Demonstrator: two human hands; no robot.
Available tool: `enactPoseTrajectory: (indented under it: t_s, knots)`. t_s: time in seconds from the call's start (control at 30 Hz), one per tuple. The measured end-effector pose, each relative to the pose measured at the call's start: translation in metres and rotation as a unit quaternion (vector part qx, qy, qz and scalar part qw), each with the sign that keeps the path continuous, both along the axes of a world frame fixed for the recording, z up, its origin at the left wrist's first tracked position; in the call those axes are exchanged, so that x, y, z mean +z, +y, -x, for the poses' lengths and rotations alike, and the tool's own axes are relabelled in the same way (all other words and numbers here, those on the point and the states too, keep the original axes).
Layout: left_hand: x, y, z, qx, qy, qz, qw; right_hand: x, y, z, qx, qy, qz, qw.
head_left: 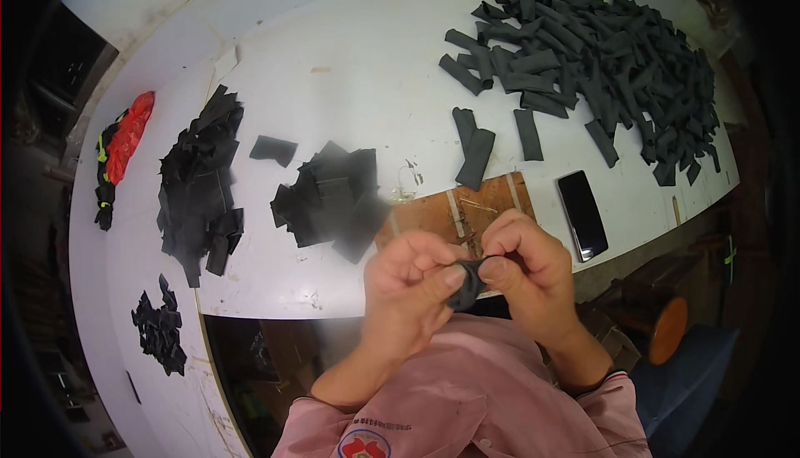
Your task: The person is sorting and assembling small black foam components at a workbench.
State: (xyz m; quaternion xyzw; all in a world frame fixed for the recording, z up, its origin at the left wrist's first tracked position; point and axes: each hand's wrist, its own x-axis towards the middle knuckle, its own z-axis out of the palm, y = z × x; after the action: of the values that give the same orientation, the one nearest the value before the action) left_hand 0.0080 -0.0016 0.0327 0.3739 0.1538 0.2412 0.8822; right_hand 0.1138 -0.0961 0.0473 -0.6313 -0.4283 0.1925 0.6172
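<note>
Close to my body, over the table's front edge, my left hand and my right hand pinch a small dark grey fabric piece between thumbs and fingers. The piece looks bunched or partly rolled, and the fingers hide much of it. Below and beyond my hands lies a brown board with pale strips. Just left of the board is a loose stack of flat dark fabric pieces. A few dark fabric tubes lie beyond the board.
A large heap of dark fabric tubes fills the far right of the white table. A black phone lies to the right of my hands. Further left are a tall dark fabric pile, small dark scraps and a red bag.
</note>
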Motion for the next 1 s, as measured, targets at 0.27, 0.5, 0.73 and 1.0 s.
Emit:
enactPoseTrajectory:
  t_s: [0.27, 0.5, 0.73, 1.0]
  knots:
    - [-0.017, 0.029, -0.012, -0.207, -0.172, 0.409, 0.872, -0.006, 0.022, -0.034, 0.128, 0.235, 0.078, 0.960]
    - [-0.066, 0.026, -0.016, -0.128, -0.012, 0.385, 0.914, -0.087, 0.012, -0.031, 0.106, 0.411, 0.068, 0.903]
    - [-0.024, 0.040, -0.015, 0.032, 0.035, -0.488, 0.872, -0.070, 0.016, -0.033, 0.046, 0.179, 0.137, 0.973]
    - [-0.026, 0.016, -0.005, 0.160, -0.015, -0.140, 0.977, -0.022, 0.016, -0.023, 0.006, -0.453, 0.096, 0.886]
